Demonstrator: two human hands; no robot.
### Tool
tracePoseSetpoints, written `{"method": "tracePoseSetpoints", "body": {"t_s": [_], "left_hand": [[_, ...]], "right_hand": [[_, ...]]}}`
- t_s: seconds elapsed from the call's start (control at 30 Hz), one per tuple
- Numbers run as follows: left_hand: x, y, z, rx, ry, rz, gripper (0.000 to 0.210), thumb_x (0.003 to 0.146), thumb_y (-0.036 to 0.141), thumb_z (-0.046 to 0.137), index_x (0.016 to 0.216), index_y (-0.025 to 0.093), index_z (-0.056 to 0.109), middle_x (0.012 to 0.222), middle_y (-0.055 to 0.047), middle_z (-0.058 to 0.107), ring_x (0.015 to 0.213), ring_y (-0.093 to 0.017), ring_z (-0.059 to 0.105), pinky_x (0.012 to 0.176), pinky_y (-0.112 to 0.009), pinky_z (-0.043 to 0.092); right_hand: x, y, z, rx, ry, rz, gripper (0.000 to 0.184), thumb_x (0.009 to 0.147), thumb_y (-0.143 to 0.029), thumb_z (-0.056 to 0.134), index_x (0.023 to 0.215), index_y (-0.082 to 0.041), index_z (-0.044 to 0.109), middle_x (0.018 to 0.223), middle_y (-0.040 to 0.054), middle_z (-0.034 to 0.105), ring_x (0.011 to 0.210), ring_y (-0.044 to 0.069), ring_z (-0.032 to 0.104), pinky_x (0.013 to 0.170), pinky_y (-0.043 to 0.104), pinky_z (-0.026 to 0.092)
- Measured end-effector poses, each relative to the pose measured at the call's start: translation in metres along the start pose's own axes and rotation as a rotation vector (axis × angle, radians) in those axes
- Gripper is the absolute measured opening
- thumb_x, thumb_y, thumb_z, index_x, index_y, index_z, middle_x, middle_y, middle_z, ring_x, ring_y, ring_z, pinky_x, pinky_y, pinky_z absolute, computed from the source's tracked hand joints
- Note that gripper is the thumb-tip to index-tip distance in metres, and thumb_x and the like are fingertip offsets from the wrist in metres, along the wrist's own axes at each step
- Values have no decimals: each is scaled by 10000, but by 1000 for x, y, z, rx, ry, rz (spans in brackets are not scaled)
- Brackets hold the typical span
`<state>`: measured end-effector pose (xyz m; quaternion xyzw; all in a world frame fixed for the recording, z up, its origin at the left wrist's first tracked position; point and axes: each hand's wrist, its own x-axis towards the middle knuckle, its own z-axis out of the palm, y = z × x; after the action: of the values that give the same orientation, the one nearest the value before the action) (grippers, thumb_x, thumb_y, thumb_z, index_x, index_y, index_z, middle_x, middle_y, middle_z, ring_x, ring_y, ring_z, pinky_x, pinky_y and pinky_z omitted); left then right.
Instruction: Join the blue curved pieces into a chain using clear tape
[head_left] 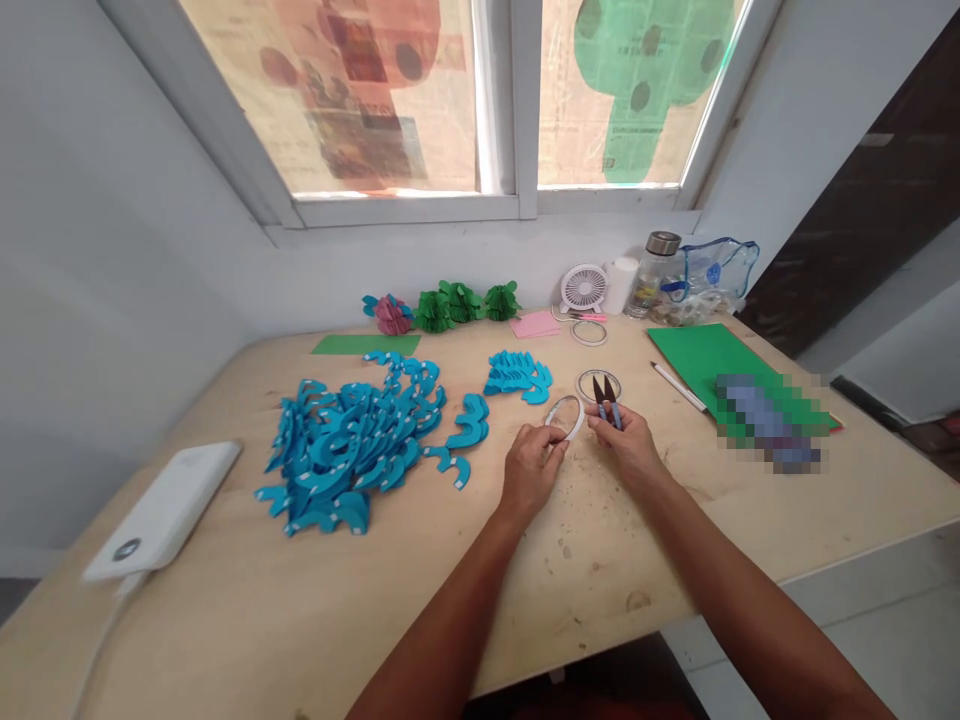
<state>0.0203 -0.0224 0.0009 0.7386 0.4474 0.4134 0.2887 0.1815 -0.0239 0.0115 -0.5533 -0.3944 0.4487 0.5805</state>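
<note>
My left hand [531, 465] pinches a narrow roll of white tape [577, 424], tilted up on its edge just above the table. Dark-bladed thread snips [602, 390] sit in my right hand [630, 450], blades pointing away from me. The right fingertips are close to the roll's right side; whether they hold the tape's end I cannot make out. Just behind the snips, a second tape roll [580, 392] lies flat. Left of my hands are a large heap of curved blue paper pieces [337, 445], a smaller blue stack [517, 375] and several loose pieces [471, 422], many with white patches.
A white power bank [169, 510] with a cable lies at the left. Along the back stand green paper shapes [457, 303], a small fan [584, 288] and a glass bottle [654, 275]. Green sheets [694, 350] and a white pen [677, 386] lie at the right.
</note>
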Motion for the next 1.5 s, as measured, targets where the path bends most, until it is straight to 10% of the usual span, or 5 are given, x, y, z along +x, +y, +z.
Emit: {"method": "tracePoseSetpoints", "body": {"t_s": [0.8,1.0,1.5], "left_hand": [[-2,1,0,-101,41,79,251,835,233,468,1035,223,620,1063,-68,644,987,-182,594,837,-306,466],[-1,1,-2,-163,122,47,239,830,231,474,989,200,649,1005,-82,659,923,-178,618,803,-297,482],[-1,4,-2,-368,196,-77,231,789,243,539,965,162,665,941,-80,682,873,-179,638,758,-274,506]], "right_hand": [[-8,-3,-5,-99,-100,-98,237,697,-393,638,721,-177,545,554,-51,390,491,85,332,479,234,256],[-7,-8,-4,-8,10,-77,373,707,-452,616,971,-189,600,596,-42,451,460,77,320,441,229,231],[-16,-5,4,-26,-274,117,444,773,-565,483,756,-156,656,526,-28,437,440,68,312,423,222,201]]}}
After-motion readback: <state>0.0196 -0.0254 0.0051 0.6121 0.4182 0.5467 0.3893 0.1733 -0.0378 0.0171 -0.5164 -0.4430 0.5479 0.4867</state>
